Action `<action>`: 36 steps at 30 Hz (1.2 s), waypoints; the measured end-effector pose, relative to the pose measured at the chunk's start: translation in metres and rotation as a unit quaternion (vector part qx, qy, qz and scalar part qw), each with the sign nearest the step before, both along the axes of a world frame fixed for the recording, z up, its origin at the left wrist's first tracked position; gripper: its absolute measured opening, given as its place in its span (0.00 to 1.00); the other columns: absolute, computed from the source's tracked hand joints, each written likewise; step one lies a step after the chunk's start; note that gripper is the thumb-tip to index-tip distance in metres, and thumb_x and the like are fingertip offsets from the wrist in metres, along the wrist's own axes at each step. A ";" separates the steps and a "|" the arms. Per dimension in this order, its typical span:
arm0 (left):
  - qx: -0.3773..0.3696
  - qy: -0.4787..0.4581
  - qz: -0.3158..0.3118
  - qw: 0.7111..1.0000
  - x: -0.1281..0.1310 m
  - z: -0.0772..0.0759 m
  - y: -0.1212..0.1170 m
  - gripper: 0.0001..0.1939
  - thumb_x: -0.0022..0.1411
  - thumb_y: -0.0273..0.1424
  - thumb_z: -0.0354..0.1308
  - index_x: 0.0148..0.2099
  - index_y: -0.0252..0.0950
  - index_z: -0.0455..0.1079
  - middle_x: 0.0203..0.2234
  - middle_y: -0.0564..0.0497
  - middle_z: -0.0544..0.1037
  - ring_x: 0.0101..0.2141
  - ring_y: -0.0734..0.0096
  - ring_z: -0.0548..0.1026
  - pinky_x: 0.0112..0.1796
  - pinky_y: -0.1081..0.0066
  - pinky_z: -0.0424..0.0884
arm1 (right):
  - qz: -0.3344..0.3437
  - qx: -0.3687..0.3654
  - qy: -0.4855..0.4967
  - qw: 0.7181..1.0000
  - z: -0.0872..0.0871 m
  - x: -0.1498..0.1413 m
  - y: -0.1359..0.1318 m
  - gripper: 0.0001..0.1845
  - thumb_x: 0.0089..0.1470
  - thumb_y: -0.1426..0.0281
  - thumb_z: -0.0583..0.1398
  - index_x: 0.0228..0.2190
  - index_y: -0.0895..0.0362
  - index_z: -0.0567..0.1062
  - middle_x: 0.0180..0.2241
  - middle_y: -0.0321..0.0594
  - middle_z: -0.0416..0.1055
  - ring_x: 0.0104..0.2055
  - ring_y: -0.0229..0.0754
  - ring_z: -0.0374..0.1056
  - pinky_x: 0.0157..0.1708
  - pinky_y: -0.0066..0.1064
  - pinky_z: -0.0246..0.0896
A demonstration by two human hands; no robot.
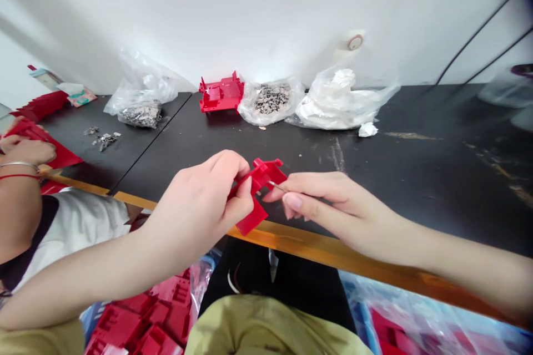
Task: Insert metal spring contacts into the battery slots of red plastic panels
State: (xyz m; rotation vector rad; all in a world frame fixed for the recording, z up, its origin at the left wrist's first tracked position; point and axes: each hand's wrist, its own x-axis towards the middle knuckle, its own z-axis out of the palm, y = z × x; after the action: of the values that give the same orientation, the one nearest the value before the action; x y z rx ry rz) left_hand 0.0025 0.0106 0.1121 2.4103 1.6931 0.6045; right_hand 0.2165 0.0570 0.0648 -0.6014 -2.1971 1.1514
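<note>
Near the front edge of the black table, my left hand is closed around a red plastic part, which it holds tilted in the air. Fingers and thumb hide much of that part. From the right, my right hand pinches a small, thin metal piece between thumb and forefinger. Its tip reaches into the red part's hollow side. The metal piece is too small to name, and whether it touches the red plastic I cannot tell.
Along the wall stand a red plastic housing, an open bag of small metal pieces, a bag of white tissue and another metal-filled bag. At left, a co-worker's hand holds a red part. Bins of red parts sit below.
</note>
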 end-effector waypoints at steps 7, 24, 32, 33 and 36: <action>-0.032 -0.118 0.076 0.990 0.002 -0.021 -0.004 0.08 0.65 0.35 0.48 0.35 0.39 0.65 0.24 0.55 0.73 0.23 0.73 0.67 0.28 0.72 0.58 | -0.003 -0.129 0.051 0.990 -0.017 -0.012 -0.005 0.19 0.69 0.57 0.49 0.39 0.55 0.73 0.33 0.36 0.69 0.33 0.34 0.64 0.34 0.26 0.62; -0.115 -0.679 0.211 0.693 0.042 -0.129 -0.022 0.14 0.67 0.43 0.57 0.37 0.37 0.67 0.28 0.56 0.73 0.30 0.75 0.69 0.35 0.76 0.68 | -0.113 -0.019 -0.045 0.992 -0.055 -0.034 -0.028 0.16 0.69 0.65 0.48 0.29 0.55 0.63 0.21 0.30 0.61 0.22 0.32 0.58 0.25 0.25 0.53; -0.147 -0.654 0.250 0.699 0.044 -0.145 -0.035 0.14 0.69 0.43 0.54 0.39 0.38 0.67 0.28 0.56 0.72 0.28 0.76 0.68 0.31 0.77 0.66 | -0.128 0.040 -0.089 0.987 -0.071 -0.032 -0.038 0.10 0.67 0.70 0.52 0.32 0.56 0.68 0.24 0.33 0.69 0.23 0.33 0.64 0.24 0.24 0.57; -0.148 -0.656 0.255 0.695 0.045 -0.147 -0.037 0.14 0.69 0.43 0.53 0.39 0.38 0.66 0.28 0.56 0.72 0.28 0.75 0.69 0.32 0.77 0.67 | -0.127 0.040 -0.093 0.987 -0.072 -0.032 -0.039 0.09 0.67 0.70 0.52 0.33 0.56 0.68 0.25 0.33 0.70 0.23 0.33 0.65 0.24 0.24 0.57; -0.143 -0.658 0.275 0.686 0.047 -0.151 -0.043 0.14 0.69 0.43 0.52 0.38 0.39 0.65 0.28 0.56 0.72 0.29 0.76 0.69 0.34 0.77 0.68 | -0.116 0.060 -0.101 0.986 -0.075 -0.034 -0.040 0.08 0.67 0.69 0.53 0.34 0.56 0.69 0.27 0.35 0.72 0.24 0.33 0.66 0.24 0.24 0.58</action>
State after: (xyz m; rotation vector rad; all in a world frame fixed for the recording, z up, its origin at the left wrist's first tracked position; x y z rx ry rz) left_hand 0.0499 -0.0322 -0.0392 0.6187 1.4417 1.4713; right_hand 0.1828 0.0171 -0.0099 -0.9287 -2.2720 0.8636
